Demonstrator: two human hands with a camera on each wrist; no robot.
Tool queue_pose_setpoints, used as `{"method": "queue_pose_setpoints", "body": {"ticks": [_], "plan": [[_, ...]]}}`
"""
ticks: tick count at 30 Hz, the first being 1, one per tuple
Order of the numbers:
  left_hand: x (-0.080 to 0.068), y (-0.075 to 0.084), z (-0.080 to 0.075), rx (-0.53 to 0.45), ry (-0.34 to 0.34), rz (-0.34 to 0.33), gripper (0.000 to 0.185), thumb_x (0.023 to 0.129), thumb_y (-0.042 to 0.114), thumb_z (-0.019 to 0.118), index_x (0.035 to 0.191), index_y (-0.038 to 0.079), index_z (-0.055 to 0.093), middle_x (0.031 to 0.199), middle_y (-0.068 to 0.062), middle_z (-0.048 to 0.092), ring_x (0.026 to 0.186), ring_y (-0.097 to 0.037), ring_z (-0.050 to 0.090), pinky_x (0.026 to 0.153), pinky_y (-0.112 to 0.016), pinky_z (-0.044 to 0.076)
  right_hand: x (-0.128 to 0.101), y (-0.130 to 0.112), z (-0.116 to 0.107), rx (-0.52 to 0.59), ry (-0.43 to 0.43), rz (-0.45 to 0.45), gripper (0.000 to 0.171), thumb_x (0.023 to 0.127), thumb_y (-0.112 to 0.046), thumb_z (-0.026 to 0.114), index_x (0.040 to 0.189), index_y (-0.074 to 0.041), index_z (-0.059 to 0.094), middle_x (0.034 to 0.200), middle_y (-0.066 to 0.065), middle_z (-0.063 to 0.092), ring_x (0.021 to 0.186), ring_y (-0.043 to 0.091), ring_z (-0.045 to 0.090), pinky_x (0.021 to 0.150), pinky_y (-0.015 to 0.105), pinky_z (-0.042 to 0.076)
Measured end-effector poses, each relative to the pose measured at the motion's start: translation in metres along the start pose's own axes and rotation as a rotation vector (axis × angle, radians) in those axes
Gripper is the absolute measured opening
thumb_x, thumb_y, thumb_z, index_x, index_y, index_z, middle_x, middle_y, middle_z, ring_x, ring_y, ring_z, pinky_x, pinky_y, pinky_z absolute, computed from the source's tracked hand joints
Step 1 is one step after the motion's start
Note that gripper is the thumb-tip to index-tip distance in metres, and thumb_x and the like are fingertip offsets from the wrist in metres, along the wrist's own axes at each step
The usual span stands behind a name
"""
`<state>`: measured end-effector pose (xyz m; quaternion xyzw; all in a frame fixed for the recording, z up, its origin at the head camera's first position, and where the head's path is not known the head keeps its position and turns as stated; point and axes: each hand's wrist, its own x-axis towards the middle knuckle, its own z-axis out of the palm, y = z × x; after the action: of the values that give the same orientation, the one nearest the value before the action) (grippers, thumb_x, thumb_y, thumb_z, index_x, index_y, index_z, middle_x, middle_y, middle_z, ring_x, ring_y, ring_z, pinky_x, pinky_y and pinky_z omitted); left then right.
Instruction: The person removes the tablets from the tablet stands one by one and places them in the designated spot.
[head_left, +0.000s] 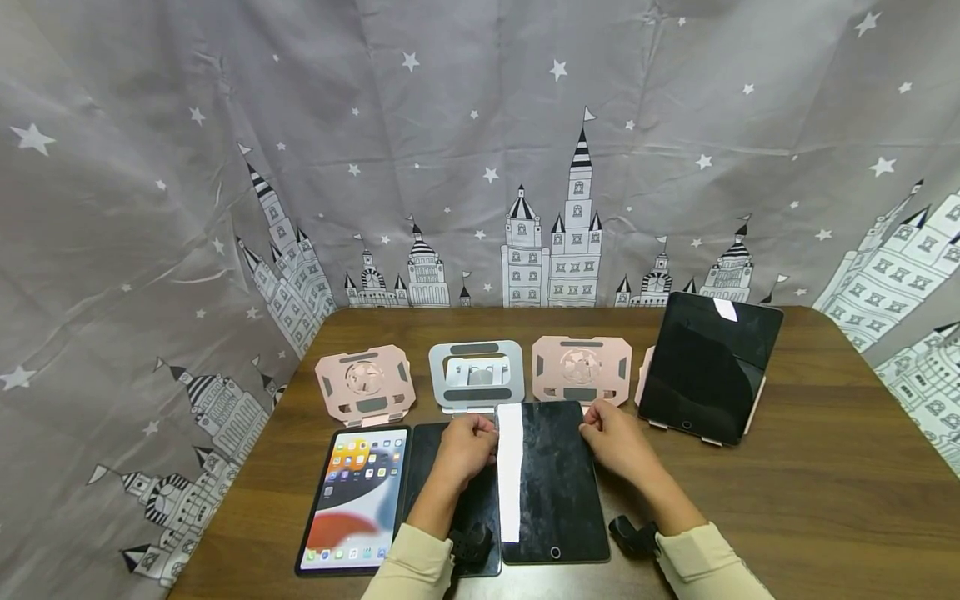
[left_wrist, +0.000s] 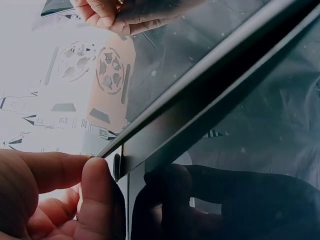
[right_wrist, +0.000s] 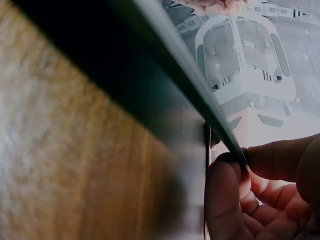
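Black tablet (head_left: 558,487) lies lengthwise away from us on the desk (head_left: 810,500), and we're pinching its far corners, left hand (head_left: 467,446) and right hand (head_left: 613,435) equally close.

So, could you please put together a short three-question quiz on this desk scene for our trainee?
1. True or false: the black tablet on the pink stand at the far right has a lit screen.
2. How many empty stands are in the back row? A two, B three, C five.
3. Which corners of the dark-screened flat tablet do the left hand and right hand grip?

Key
1. False; it is dark. Only the flat tablet with colourful icons is lit.
2. B: pink, silver metal stand, pink.
3. Its far corners, one each.
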<state>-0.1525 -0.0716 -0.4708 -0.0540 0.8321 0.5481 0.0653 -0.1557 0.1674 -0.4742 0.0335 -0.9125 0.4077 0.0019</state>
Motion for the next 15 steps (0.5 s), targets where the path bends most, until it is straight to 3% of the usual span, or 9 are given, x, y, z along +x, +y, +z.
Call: {"method": "queue_pose_setpoints", "body": {"ticks": [15], "plan": [[-0.0006, -0.0010, -0.0023, 0.073, -0.035, -0.023, 0.008, 0.090, -0.002, 0.065, 0.082, -0.002, 0.063, 0.068, -0.007, 0.057, 0.057, -0.015, 0.058, 0.052, -0.028, 0.054, -0.0029, 0.0009, 0.0015, -0.010, -0.043, -0.007, 0.015, 0.087, -0.002, 0.065, 0.079, -0.007, 0.052, 0.069, 0.001, 0.048, 0.063, 0.016, 0.046, 0.057, 0.031, 0.037]]}}
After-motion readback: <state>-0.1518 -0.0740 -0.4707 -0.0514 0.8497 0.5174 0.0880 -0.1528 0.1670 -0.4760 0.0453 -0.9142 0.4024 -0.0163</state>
